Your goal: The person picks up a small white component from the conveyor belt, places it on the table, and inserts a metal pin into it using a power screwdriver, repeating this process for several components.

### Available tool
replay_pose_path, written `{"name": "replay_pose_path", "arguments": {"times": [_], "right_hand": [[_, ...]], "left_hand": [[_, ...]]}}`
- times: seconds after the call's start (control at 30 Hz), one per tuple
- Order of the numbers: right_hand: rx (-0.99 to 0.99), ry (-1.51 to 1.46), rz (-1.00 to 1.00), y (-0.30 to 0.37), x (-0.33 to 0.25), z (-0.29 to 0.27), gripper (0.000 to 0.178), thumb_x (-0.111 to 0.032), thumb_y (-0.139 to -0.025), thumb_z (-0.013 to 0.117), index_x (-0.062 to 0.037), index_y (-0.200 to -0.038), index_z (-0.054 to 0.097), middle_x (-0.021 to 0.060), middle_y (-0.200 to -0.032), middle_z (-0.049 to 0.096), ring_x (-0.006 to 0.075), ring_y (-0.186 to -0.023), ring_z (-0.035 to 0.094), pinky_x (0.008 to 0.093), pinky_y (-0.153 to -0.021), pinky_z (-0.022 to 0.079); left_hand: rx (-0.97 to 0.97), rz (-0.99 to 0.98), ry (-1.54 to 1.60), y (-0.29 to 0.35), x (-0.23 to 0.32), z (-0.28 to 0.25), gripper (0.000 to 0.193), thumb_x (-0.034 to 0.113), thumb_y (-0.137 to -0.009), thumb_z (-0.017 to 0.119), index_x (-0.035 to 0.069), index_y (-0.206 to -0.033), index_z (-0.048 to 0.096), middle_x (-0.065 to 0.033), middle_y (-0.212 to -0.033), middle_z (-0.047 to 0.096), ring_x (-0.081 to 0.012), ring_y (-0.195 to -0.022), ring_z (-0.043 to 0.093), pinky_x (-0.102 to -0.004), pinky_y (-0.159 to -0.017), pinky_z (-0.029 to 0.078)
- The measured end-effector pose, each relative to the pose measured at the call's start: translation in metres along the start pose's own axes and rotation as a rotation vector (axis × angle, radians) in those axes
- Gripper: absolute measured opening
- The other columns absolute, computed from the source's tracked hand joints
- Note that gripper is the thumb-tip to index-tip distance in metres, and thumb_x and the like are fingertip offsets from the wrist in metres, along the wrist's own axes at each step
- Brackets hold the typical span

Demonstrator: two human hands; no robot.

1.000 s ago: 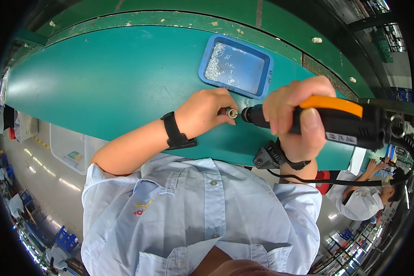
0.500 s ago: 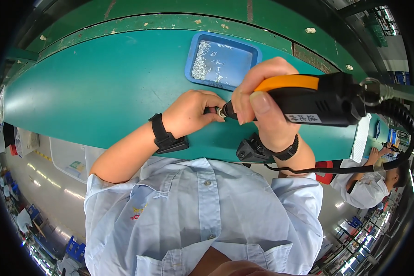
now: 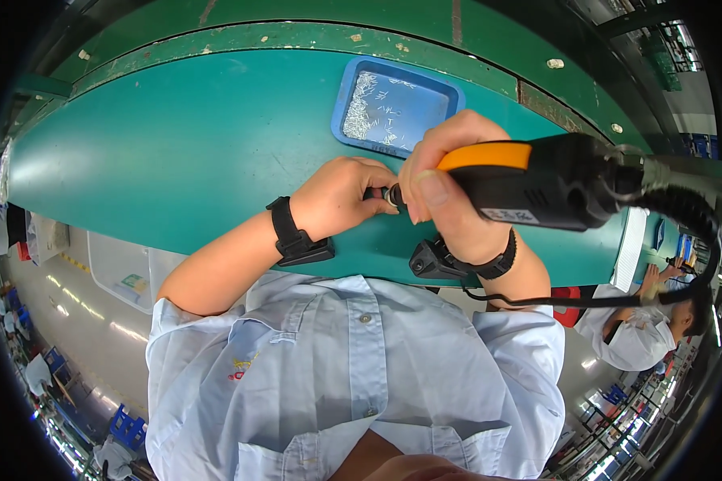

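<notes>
My right hand (image 3: 449, 180) is wrapped round a black electric screwdriver (image 3: 557, 184) with an orange lever along its top. The driver lies slanted, its nose pointing left. My left hand (image 3: 337, 192) is closed in a pinch on a small dark part (image 3: 373, 192) right at the driver's nose. Fingers cover most of that part, and the bit's tip is hidden. Just beyond both hands stands a blue tray (image 3: 338, 112), with small silvery pins or screws (image 3: 361, 116) heaped on its left side and a few scattered across its bottom.
A thick black coiled cable (image 3: 702, 220) loops from the driver's rear at the right. Both wrists wear black straps with small devices. The green table (image 3: 176, 144) ends at a raised green ledge (image 3: 297, 36). At far right a co-worker (image 3: 638, 341) sits near the table.
The driver's body has shifted a little left and tilted, and my right hand has moved with it. My left hand keeps its pinch beside the nose. The whole view has slid slightly.
</notes>
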State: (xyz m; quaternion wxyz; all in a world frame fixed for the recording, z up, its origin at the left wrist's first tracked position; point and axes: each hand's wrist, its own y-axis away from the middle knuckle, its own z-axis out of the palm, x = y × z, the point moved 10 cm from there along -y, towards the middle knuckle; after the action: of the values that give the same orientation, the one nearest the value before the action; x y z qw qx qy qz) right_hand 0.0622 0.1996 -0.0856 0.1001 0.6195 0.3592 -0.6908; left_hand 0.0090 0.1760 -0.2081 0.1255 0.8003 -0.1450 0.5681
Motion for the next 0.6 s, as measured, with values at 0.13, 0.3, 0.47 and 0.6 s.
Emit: {"name": "replay_pose_path", "arguments": {"times": [0.13,0.3,0.47,0.6], "right_hand": [[0.027,-0.046,0.038,-0.003,0.003,-0.002,0.018,-0.014,-0.086,0.056,-0.0009,-0.089,0.044,0.0039,-0.056,0.045,0.0115,-0.046,0.046,0.0265,-0.045,0.04],[0.151,-0.325,-0.018,-0.001,-0.016,-0.026,0.025,-0.027,-0.088,0.053,-0.0046,-0.094,0.044,-0.0024,-0.047,0.037,0.0084,-0.038,0.035,0.0239,-0.041,0.029],[0.221,-0.312,-0.344,0.025,-0.076,-0.087,0.031,-0.032,-0.089,0.055,-0.0042,-0.093,0.044,-0.0027,-0.051,0.041,0.0075,-0.041,0.038,0.0235,-0.042,0.03],[0.339,-0.14,-0.3,0.027,-0.065,-0.097,0.027,-0.031,-0.09,0.052,-0.0048,-0.093,0.044,-0.0029,-0.053,0.038,0.0069,-0.042,0.035,0.0221,-0.043,0.029]], "left_hand": [[0.025,0.05,-0.031,0.0,-0.01,-0.001,0.023,0.008,-0.071,0.071,0.003,-0.093,0.066,-0.0113,-0.082,0.063,-0.0286,-0.076,0.06,-0.0371,-0.066,0.048],[0.036,0.329,-0.173,0.017,0.014,-0.006,0.024,0.015,-0.076,0.071,0.005,-0.096,0.063,-0.01,-0.087,0.063,-0.0269,-0.081,0.06,-0.0358,-0.07,0.048],[0.278,0.125,-0.161,-0.005,0.029,-0.097,0.026,0.02,-0.081,0.068,0.009,-0.104,0.063,-0.0107,-0.091,0.061,-0.0265,-0.086,0.06,-0.0365,-0.077,0.048],[0.675,0.074,-0.579,-0.037,-0.039,-0.213,0.026,0.021,-0.082,0.064,0.011,-0.106,0.065,-0.0172,-0.091,0.061,-0.0336,-0.091,0.06,-0.0416,-0.081,0.049]]}}
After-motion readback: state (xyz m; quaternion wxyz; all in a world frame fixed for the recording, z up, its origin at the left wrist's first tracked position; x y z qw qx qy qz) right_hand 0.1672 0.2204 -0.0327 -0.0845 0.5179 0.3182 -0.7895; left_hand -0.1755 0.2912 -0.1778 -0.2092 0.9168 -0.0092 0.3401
